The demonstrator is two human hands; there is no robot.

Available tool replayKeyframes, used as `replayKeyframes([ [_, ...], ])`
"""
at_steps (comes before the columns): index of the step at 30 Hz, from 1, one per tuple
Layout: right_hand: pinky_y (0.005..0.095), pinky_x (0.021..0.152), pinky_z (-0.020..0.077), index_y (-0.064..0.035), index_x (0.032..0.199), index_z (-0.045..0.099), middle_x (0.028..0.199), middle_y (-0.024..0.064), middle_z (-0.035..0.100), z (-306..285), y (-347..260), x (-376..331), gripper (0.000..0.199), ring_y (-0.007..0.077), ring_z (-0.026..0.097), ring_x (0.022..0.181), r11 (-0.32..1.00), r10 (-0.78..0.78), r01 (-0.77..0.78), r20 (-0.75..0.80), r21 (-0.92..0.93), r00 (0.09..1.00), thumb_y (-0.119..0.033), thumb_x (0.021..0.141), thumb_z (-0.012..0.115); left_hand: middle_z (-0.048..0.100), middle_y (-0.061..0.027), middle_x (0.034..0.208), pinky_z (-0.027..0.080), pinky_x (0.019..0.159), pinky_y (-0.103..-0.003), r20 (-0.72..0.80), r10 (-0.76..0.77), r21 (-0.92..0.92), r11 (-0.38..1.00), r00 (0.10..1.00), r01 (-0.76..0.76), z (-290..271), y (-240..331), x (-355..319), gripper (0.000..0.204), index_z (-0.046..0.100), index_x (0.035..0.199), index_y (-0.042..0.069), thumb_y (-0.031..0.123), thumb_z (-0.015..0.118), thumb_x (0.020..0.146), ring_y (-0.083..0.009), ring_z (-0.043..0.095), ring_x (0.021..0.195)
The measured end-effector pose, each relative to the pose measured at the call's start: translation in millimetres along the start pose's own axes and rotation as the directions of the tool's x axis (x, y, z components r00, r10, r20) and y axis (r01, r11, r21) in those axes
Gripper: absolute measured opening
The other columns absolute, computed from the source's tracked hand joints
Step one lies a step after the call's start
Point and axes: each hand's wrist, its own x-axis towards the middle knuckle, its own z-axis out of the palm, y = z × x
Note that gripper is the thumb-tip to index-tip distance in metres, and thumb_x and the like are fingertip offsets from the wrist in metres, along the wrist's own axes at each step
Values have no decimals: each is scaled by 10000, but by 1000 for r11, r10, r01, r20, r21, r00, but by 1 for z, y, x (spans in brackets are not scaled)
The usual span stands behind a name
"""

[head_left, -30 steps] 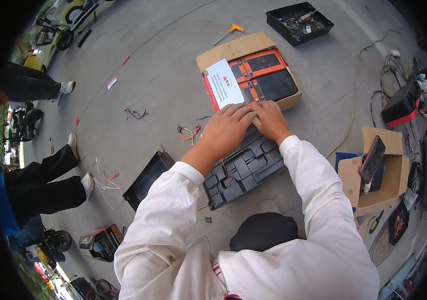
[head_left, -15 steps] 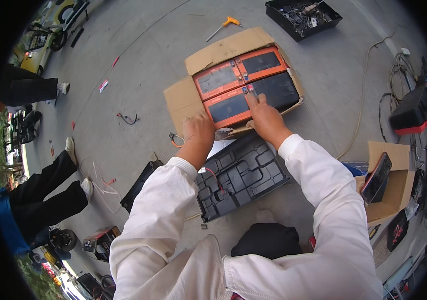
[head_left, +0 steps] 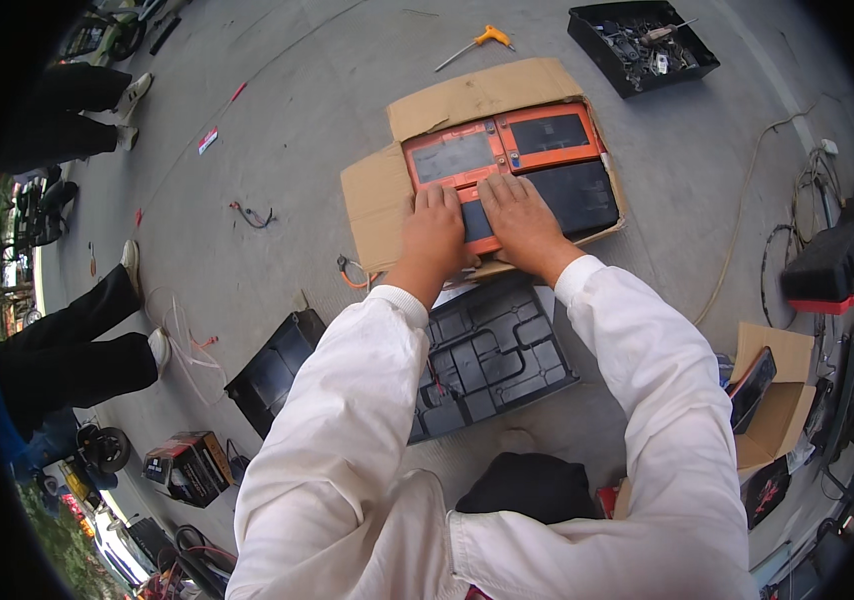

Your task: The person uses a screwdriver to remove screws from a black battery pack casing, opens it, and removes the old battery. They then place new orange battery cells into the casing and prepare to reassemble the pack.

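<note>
An opened cardboard box (head_left: 372, 200) holds three orange-cased batteries with dark tops and a black battery (head_left: 575, 193) on the right. Both my hands are on the near-left orange battery (head_left: 475, 219). My left hand (head_left: 434, 238) has its fingers bent over the left part of this battery, the thumb down by its near side. My right hand (head_left: 522, 222) lays its fingers across the right end, thumb toward the near edge. Fingertips and thumbs are partly hidden. Beyond them sit the far-left battery (head_left: 452, 155) and the far-right battery (head_left: 550, 134).
A black ribbed plastic tray (head_left: 497, 350) lies between me and the box. A yellow-handled hex driver (head_left: 492, 36) and a black bin (head_left: 637, 85) of metal parts lie farther off. Another cardboard box (head_left: 779, 415) stands at right. People's legs (head_left: 77, 370) are at left.
My right hand has drawn back from the terminals by the box's middle onto the near-left battery. My left hand has moved from the box's near-left edge onto the same battery. The view has shifted slightly.
</note>
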Motion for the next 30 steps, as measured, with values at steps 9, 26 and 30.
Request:
replayKeyframes([
  [9,398,1060,408,34,1308,490,1295,196,517,-4,6,13,827,344,483,1256,1000,-7,7,130,3,992,-264,636,868,526,-130,1357,350,1118,-410,57,-71,113,991,996,64,-3,15,0,1085,442,1428,-14,496,913,594,-286,474,1317],
  [26,403,1060,432,11,1193,507,1179,182,522,-1,9,22,771,349,521,1172,992,-121,120,58,25,991,-225,561,881,577,-155,1260,420,1032,-398,-98,-9,184,982,995,27,17,4,4,758,541,1330,-26,297,786,690,-297,537,1221],
  [30,414,1015,460,14,1148,517,1136,186,525,-6,16,28,729,359,534,1147,991,-127,123,58,60,990,-227,560,875,579,-147,1248,456,1000,-421,-46,-4,92,996,999,8,6,3,9,777,558,1301,-12,280,828,633,-304,546,1217],
])
